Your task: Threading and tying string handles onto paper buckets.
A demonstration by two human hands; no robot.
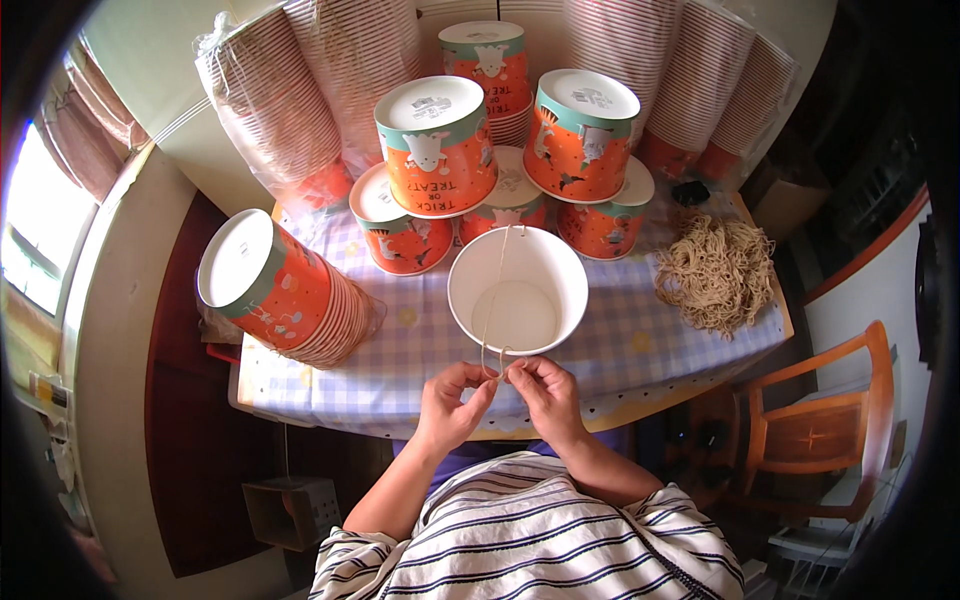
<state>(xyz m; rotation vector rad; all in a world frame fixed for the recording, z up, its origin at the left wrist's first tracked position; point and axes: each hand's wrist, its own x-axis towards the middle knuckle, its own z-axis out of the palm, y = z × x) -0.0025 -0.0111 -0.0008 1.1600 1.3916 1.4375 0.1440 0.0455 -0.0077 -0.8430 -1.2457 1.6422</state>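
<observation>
A white-lined paper bucket stands mouth up near the table's front edge. A thin beige cord runs from its far rim across the mouth to the near rim, where a small loop rises. My left hand pinches the cord just in front of the bucket. Close beside it, my right hand pinches the cord too, fingertips almost meeting the left ones. Whether the cord is knotted there is too small to tell.
Upside-down orange and teal buckets are piled behind the bucket. A nested stack leans at left; a heap of beige cord lies at right. Bagged bucket stacks line the back. A wooden chair stands right of the checked tablecloth.
</observation>
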